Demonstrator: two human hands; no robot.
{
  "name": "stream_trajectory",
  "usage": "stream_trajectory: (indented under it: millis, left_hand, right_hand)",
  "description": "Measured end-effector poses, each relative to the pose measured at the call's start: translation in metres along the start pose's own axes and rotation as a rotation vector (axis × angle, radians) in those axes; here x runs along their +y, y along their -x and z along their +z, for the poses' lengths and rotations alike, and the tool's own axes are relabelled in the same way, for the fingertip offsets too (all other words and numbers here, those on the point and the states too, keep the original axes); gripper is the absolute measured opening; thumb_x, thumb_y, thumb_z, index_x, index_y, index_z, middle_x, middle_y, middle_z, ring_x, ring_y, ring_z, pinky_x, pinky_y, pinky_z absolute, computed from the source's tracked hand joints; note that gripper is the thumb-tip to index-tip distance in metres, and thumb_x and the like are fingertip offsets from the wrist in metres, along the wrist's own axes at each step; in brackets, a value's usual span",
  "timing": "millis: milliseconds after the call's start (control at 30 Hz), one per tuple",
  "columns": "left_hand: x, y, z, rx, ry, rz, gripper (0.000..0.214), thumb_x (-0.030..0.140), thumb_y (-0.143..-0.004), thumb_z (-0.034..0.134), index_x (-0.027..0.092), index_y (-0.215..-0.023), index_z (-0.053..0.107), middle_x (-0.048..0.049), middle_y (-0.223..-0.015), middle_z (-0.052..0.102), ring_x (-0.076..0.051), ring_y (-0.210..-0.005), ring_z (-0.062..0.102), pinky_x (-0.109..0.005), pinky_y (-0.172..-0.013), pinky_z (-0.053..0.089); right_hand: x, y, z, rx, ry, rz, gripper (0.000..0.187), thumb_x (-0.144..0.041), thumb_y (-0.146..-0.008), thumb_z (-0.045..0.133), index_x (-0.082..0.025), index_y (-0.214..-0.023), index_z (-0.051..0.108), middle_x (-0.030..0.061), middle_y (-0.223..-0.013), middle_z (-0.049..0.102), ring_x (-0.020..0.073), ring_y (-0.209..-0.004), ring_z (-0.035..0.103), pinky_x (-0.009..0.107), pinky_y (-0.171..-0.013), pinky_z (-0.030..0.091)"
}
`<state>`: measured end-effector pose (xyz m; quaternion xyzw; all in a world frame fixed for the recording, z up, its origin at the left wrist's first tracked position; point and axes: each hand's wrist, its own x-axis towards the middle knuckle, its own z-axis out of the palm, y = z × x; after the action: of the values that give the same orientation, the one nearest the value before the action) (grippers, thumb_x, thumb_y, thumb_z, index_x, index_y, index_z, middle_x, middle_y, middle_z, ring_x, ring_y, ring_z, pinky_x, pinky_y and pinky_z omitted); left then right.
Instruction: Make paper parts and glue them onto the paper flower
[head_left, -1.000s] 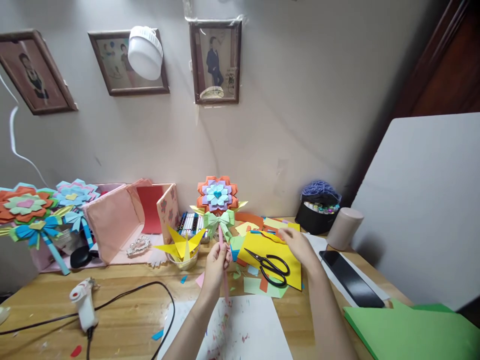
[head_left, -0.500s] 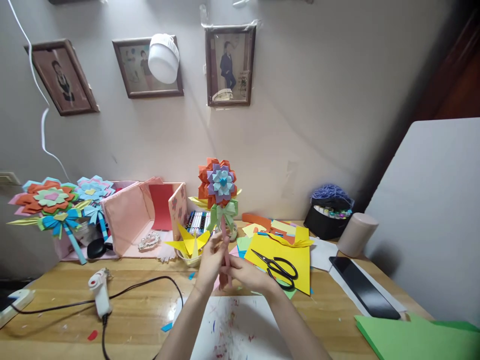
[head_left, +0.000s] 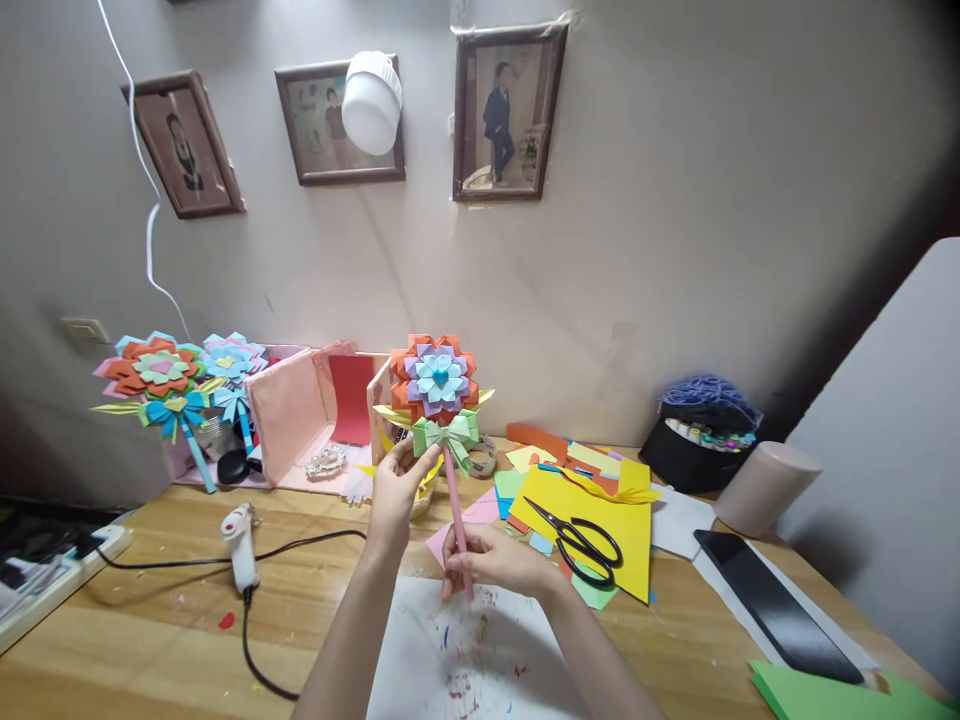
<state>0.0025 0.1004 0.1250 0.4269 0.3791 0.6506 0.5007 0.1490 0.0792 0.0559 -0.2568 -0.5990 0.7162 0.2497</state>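
Note:
A paper flower (head_left: 435, 385) with orange, purple and light blue layers stands upright over the table, facing me. Below its head sit a green paper bow (head_left: 448, 437) and yellow leaves. Its pink stem (head_left: 454, 500) leans slightly. With thumb and fingers, my left hand (head_left: 397, 490) pinches the flower just under the bow, at the left side. Lower down, my right hand (head_left: 484, 560) grips the stem near its bottom end. Under my hands lies a stained white sheet (head_left: 420, 640).
Two finished-looking paper flowers (head_left: 161, 370) stand left in a pink box (head_left: 281, 420). A glue gun (head_left: 240, 550) with its cord lies on the left. Black scissors (head_left: 585, 540) rest on yellow paper (head_left: 634, 560). A phone (head_left: 776, 605), pink cylinder (head_left: 769, 485) and green sheets (head_left: 847, 695) are right.
My left hand has moved up to the bow, while my right hand stays low on the stem. The flower has turned to face me more fully. The view has shifted left.

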Motion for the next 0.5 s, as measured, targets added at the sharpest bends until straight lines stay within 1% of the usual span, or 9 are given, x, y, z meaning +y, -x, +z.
stream_trajectory:
  millis: [100,200,267,367,500]
  left_hand:
    - [-0.007,-0.003,-0.003,-0.020,0.009,0.002,0.035,0.032,-0.063,0.073,0.012,-0.090,0.065,-0.0108,-0.098,0.068,-0.022,-0.098,0.060,-0.032,-0.088,0.044]
    - [-0.012,-0.004,-0.006,0.006,-0.017,0.013,0.030,0.033,-0.063,0.072,0.012,-0.085,0.066,-0.0101,-0.096,0.069,-0.023,-0.096,0.061,-0.032,-0.086,0.045]
    - [-0.012,-0.004,-0.006,0.028,-0.032,0.040,0.030,0.032,-0.064,0.071,0.013,-0.086,0.067,-0.0093,-0.095,0.069,-0.023,-0.096,0.061,-0.031,-0.086,0.044]
    - [-0.010,-0.003,-0.005,0.050,-0.066,0.080,0.029,0.031,-0.065,0.071,0.014,-0.088,0.067,-0.0081,-0.095,0.069,-0.022,-0.097,0.061,-0.030,-0.087,0.044]
    - [-0.007,-0.001,-0.003,0.069,-0.074,0.073,0.027,0.030,-0.064,0.072,0.013,-0.085,0.069,-0.0074,-0.091,0.070,-0.023,-0.096,0.061,-0.030,-0.085,0.044]
  right_hand:
    - [-0.002,0.000,0.003,-0.013,0.040,0.013,0.024,-0.037,-0.076,0.060,-0.016,-0.080,0.049,0.0010,-0.069,0.061,0.0169,-0.072,0.064,0.024,-0.059,0.042]
    - [-0.004,0.000,0.005,-0.022,0.099,0.040,0.022,-0.037,-0.077,0.058,-0.017,-0.077,0.049,0.0015,-0.069,0.062,0.0166,-0.073,0.064,0.024,-0.060,0.042]
    - [-0.004,-0.001,0.007,-0.015,0.124,0.044,0.021,-0.036,-0.077,0.057,-0.017,-0.076,0.048,0.0015,-0.069,0.062,0.0162,-0.072,0.063,0.024,-0.060,0.042]
    - [-0.003,-0.002,0.009,0.019,0.154,0.032,0.015,-0.031,-0.078,0.054,-0.017,-0.076,0.048,0.0018,-0.070,0.063,0.0162,-0.072,0.064,0.024,-0.059,0.042]
    - [0.001,-0.004,0.012,0.093,0.210,0.004,0.008,-0.025,-0.079,0.049,-0.017,-0.077,0.048,0.0028,-0.072,0.065,0.0173,-0.073,0.064,0.024,-0.058,0.042]
